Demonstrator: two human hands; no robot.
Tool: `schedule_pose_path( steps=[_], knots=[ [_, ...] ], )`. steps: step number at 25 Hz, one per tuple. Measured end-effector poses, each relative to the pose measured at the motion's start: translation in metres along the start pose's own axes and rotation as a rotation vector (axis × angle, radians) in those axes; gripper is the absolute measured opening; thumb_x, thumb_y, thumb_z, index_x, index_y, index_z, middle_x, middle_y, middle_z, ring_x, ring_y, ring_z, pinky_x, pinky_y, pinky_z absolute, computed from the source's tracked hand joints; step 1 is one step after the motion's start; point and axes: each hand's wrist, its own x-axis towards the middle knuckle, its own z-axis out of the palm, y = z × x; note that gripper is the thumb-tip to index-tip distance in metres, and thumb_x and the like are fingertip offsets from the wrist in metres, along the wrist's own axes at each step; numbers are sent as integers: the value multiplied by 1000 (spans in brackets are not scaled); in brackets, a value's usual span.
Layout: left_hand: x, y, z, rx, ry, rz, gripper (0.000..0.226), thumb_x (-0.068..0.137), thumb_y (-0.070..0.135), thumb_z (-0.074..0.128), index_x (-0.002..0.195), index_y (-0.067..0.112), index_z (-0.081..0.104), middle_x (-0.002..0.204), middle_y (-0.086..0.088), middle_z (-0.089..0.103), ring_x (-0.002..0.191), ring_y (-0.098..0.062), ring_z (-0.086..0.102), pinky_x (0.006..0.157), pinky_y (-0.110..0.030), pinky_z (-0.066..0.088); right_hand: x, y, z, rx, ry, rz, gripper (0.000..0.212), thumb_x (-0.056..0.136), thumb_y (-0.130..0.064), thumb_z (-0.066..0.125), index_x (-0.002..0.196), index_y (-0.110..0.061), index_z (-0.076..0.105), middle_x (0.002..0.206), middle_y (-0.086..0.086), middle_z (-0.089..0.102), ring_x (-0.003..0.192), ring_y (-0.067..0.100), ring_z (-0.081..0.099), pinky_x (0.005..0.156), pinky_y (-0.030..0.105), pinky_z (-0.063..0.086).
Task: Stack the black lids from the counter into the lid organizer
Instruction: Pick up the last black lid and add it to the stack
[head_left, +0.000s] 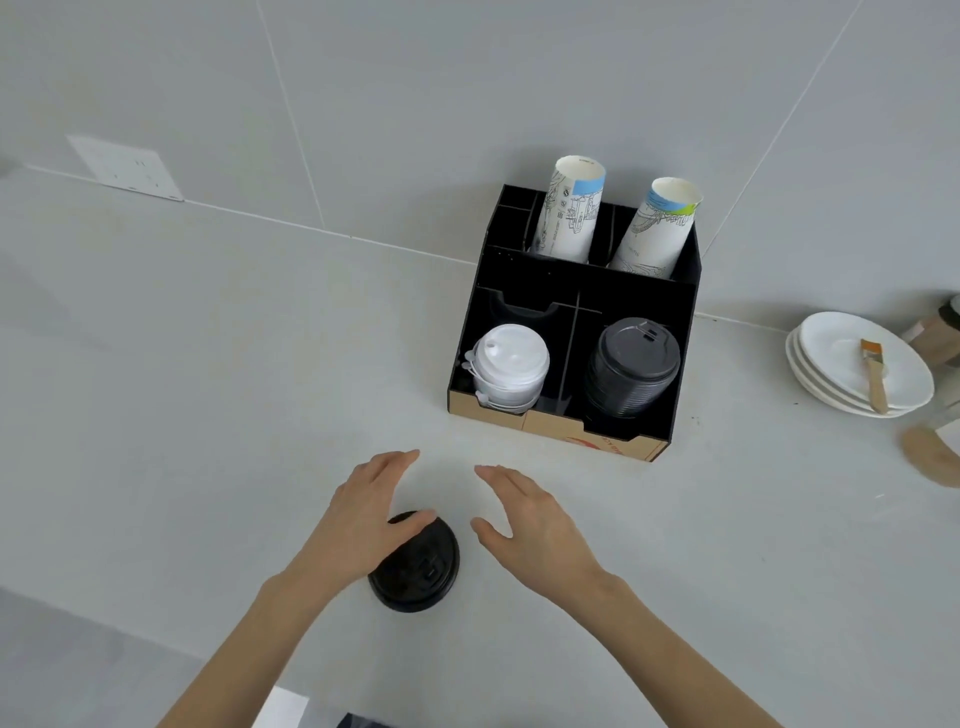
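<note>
Single black lid (415, 564) flat on grey counter (208, 415), top up. Black lid stack (631, 366) upright in front right compartment of black lid organizer (680, 322) against wall.

My two bare forearms, no sleeves, no rings or watch, left hand (363, 512), right hand (535, 519), slender fingers.

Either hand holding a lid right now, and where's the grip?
Neither. The left hand is open with its thumb resting on the far rim of the black lid on the counter. The right hand is open and empty.
</note>
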Motion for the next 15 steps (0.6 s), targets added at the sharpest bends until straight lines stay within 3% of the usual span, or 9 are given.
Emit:
schedule_pose_path(
  steps=[5, 9, 15],
  knots=[
    [-22, -20, 7, -4, -109, -73, 72, 81, 41, 59, 139, 22, 20, 147, -1, 27, 134, -20, 26, 110, -34, 25, -4, -5, 21, 1, -76, 5, 51, 90, -27, 46, 137, -20, 27, 146, -2, 34, 132, 17, 34, 108, 32, 33],
    [-32, -30, 10, 1, -195, -116, 103, 49, 71, 39, 139, 24, 18, 147, 1, 26, 133, -20, 25, 110, -35, 25, -7, -8, 31, 21, -105, -2, 50, 90, -26, 47, 136, -20, 28, 144, -1, 35, 130, 16, 36, 107, 31, 35],
    [-35, -38, 19, 90, -232, -63, 104, 46, 69, 32, 139, 25, 15, 147, 6, 24, 131, -18, 24, 110, -36, 25, -6, -10, 41, 41, -116, -8, 46, 89, -23, 48, 133, -19, 33, 139, -2, 41, 126, 15, 39, 104, 29, 37]
  ],
)
